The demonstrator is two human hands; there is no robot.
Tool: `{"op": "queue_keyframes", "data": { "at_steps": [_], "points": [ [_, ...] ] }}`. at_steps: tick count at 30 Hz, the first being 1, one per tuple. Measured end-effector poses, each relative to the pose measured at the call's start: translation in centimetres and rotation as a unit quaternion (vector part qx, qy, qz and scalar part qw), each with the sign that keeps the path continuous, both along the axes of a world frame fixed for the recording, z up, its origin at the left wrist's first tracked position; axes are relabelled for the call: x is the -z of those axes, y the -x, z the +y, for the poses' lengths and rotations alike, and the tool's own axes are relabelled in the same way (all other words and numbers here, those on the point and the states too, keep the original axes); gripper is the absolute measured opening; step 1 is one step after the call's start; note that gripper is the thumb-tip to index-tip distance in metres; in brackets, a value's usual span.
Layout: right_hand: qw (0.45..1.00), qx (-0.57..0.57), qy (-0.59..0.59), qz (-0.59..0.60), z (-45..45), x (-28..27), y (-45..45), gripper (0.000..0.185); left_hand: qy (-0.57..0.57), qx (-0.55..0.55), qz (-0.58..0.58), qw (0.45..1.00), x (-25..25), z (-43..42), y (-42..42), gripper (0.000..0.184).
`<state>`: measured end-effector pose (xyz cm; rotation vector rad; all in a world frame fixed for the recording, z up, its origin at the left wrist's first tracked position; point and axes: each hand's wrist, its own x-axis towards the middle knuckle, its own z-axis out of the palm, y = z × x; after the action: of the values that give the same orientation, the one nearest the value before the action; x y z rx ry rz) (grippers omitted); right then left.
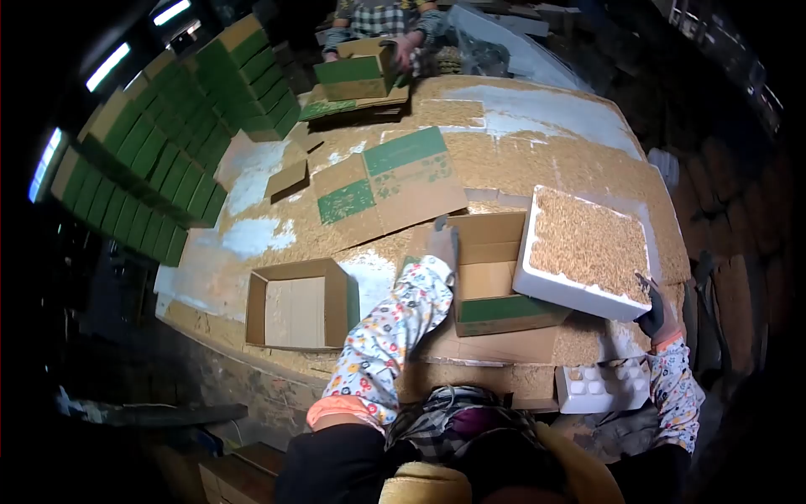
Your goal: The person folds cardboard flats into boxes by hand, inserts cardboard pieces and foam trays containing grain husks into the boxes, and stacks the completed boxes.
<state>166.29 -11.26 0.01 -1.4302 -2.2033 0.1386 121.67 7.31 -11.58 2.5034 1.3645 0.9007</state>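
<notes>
My left hand (pixel 444 243), gloved, grips the left wall of an open cardboard box (pixel 487 244) with a green band on its near side. My right hand (pixel 659 312), also gloved, holds the near right corner of a white foam box (pixel 579 298). Tan, husk-like grains (pixel 588 244) fill the foam box to its rim. It sits tilted, its left edge over the right side of the cardboard box. Part of the cardboard box's inside is hidden beneath it. Flowered sleeves cover both my forearms.
A second open box (pixel 294 304) stands at left. A flattened green-and-brown carton (pixel 390 185) lies on the grain-strewn table (pixel 537 147). Green boxes (pixel 151 151) are stacked at far left. Across the table a person's hands (pixel 405 49) handle another box (pixel 353 77). A white cupped tray (pixel 603 386) is near right.
</notes>
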Motion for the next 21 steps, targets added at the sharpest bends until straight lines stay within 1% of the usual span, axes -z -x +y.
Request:
{"op": "queue_keyframes", "data": {
  "at_steps": [1, 2, 3, 4, 5, 6, 7, 8, 9, 10, 11, 12, 13, 14, 15, 16, 17, 18, 19, 20, 21],
  "points": [
    [0.999, -0.047, 0.009, -0.021, 1.0, -3.0, 2.9, 0.052, 0.179, 0.051, -0.172, 0.967, 0.1, 0.1, -1.3, 0.020],
    [0.995, -0.086, 0.045, 0.023, 2.0, -4.4, 5.1, 0.051, 0.365, 0.097, -0.472, 0.797, 0.3, 0.2, -2.6, 0.025],
    [0.992, -0.084, 0.095, 0.006, 3.0, -4.6, 6.4, 0.050, 0.441, 0.063, -0.644, 0.622, 0.4, 0.4, -3.9, 0.031],
    [0.989, -0.097, 0.112, 0.010, 3.8, -3.9, 7.8, 0.051, 0.444, 0.007, -0.619, 0.648, 1.9, 0.8, -4.5, 0.031],
    [0.985, -0.107, 0.131, 0.016, 4.4, -2.8, 9.3, 0.051, 0.448, -0.048, -0.589, 0.670, 3.4, 1.2, -5.0, 0.035],
    [0.983, -0.140, 0.115, -0.041, 4.6, -2.1, 10.3, 0.048, 0.455, -0.102, -0.558, 0.687, 4.8, 1.6, -5.5, 0.043],
    [0.974, -0.064, 0.212, 0.036, 4.9, -0.6, 11.8, 0.042, 0.475, -0.061, -0.563, 0.674, 2.9, 0.0, -3.8, 0.051],
    [0.949, 0.023, 0.289, 0.121, 5.1, 0.9, 13.2, 0.036, 0.447, -0.113, -0.477, 0.748, 1.6, -1.8, -2.8, 0.054],
    [0.897, 0.094, 0.377, 0.209, 4.4, 2.8, 13.8, 0.036, 0.415, -0.164, -0.380, 0.810, 0.7, -3.3, -1.9, 0.058],
    [0.829, 0.177, 0.440, 0.298, 3.8, 4.6, 14.5, 0.036, 0.410, -0.104, -0.310, 0.852, -0.1, -3.9, -0.5, 0.062],
    [0.808, 0.179, 0.450, 0.335, 3.3, 6.5, 13.8, 0.040, 0.397, -0.041, -0.237, 0.886, -1.4, -3.9, 1.0, 0.065],
    [0.800, 0.206, 0.439, 0.353, 2.6, 8.0, 13.3, 0.040, 0.449, 0.037, -0.150, 0.880, -4.8, -3.4, 3.2, 0.069],
    [0.849, 0.203, 0.342, 0.347, 2.1, 6.9, 16.4, 0.042, 0.418, 0.089, -0.176, 0.887, -6.1, -2.3, 5.2, 0.068],
    [0.878, 0.252, 0.285, 0.292, 1.9, 7.9, 16.7, 0.043, 0.386, 0.143, -0.201, 0.889, -6.7, -0.8, 7.3, 0.067],
    [0.897, 0.301, 0.226, 0.231, 1.4, 9.1, 16.3, 0.043, 0.275, 0.143, -0.202, 0.929, -7.0, 1.3, 9.9, 0.064],
    [0.893, 0.317, 0.199, 0.248, 1.2, 9.8, 15.9, 0.042, 0.249, 0.113, -0.177, 0.945, -9.4, 2.9, 13.8, 0.055],
    [0.889, 0.332, 0.171, 0.264, 1.0, 10.1, 15.9, 0.040, 0.201, 0.086, -0.181, 0.959, -9.0, 5.7, 17.2, 0.048],
    [0.892, 0.354, 0.147, 0.239, 0.9, 10.3, 16.0, 0.039, 0.204, -0.023, -0.143, 0.968, -8.7, 7.7, 20.5, 0.041],
    [0.895, 0.374, 0.123, 0.211, 1.2, 9.8, 16.6, 0.037, 0.160, -0.119, -0.090, 0.976, -7.4, 10.4, 24.3, 0.031],
    [0.884, 0.407, 0.138, 0.182, 1.6, 9.1, 16.9, 0.036, 0.142, -0.206, -0.022, 0.968, -4.0, 13.5, 28.4, 0.026],
    [0.888, 0.420, 0.100, 0.161, 1.7, 9.6, 16.6, 0.036, 0.209, -0.306, 0.054, 0.927, -1.5, 15.9, 32.3, 0.027]
  ]
}}
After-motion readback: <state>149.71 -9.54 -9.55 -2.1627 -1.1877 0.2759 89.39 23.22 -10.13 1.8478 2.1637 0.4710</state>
